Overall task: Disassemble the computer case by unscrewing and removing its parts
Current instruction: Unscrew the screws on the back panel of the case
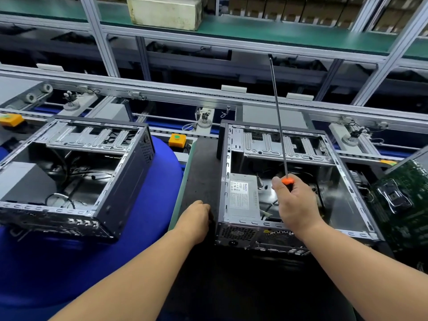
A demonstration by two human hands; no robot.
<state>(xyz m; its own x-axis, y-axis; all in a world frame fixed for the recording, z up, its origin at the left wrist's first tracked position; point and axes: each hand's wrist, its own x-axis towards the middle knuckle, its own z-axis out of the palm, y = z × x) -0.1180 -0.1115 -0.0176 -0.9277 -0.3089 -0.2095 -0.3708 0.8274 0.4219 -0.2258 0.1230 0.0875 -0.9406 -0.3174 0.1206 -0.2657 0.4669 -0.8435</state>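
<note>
Hands at work, lower centre: my right hand (292,202) is gripping a long-shafted orange-handled screwdriver (279,126), tip skyward, over the open black steel computer case (347,172); my left hand (196,218) is curled at its left wall, grip unclear. I am judging the tip needs reversing before seating squarely.

Even bright overhead light, soft shadows, wide-angle bending at edges

We find no text we can read: the white label (239,195) on the grey power supply (245,198), just left of our right hand (294,202) gripping the screwdriver (279,121), carries fine print too small to make out, and faint marks on the box (165,11) far above it are blurred.
</note>
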